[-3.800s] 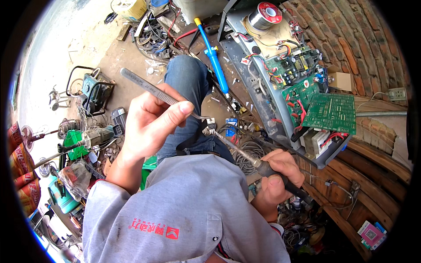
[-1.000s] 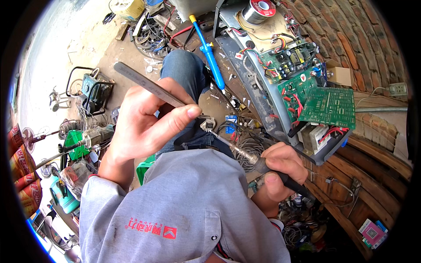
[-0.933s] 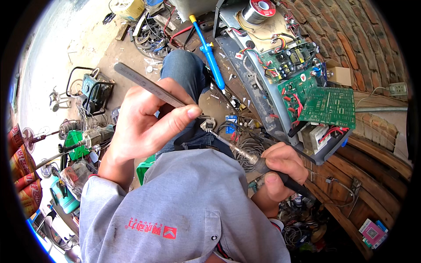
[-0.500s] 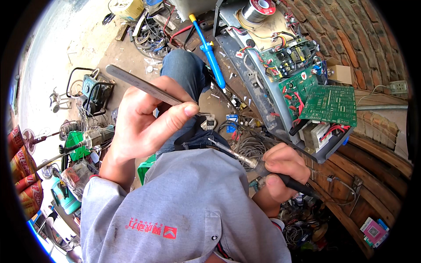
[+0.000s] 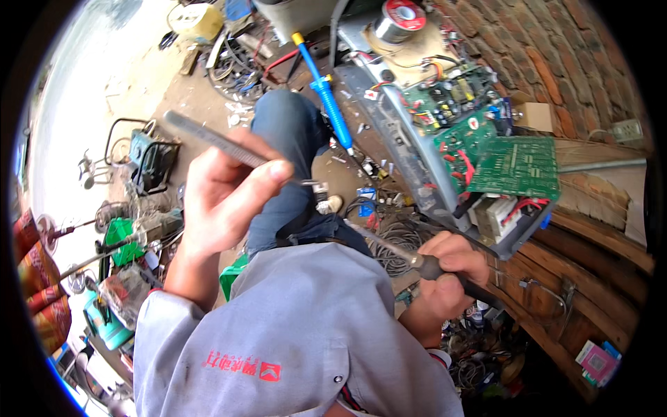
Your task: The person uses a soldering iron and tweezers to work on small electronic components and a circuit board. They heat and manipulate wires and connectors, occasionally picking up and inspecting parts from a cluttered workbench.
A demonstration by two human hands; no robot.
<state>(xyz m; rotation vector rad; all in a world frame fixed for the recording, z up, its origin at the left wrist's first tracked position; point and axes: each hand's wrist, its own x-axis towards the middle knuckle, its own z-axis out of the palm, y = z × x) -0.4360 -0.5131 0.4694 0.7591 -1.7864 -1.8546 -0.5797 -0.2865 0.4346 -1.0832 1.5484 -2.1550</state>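
Observation:
Metal tweezers [image 5: 208,141] are pinched between the thumb and fingers of my left hand [image 5: 226,187], over my jeans-clad leg. At their tip sits a small pale and dark electronic part [image 5: 319,189]; blur hides its exact kind. My right hand [image 5: 453,270] grips the dark handle of a soldering iron [image 5: 397,251], whose bare metal tip points up and left toward the small part, apart from it. Beyond my hands, a green circuit board [image 5: 517,167] rests on an open metal chassis [image 5: 410,149] on the right.
A blue desoldering pump [image 5: 326,97] leans beside the chassis, and a solder wire spool [image 5: 400,22] sits on top. Coiled cables [image 5: 392,243] lie on the floor below. A framed machine [image 5: 144,156] stands at left. The brick wall [image 5: 535,55] bounds the right side.
My left hand with the tweezers has shifted slightly left and down. The soldering iron has moved a little right and down, and the whole view has tilted slightly.

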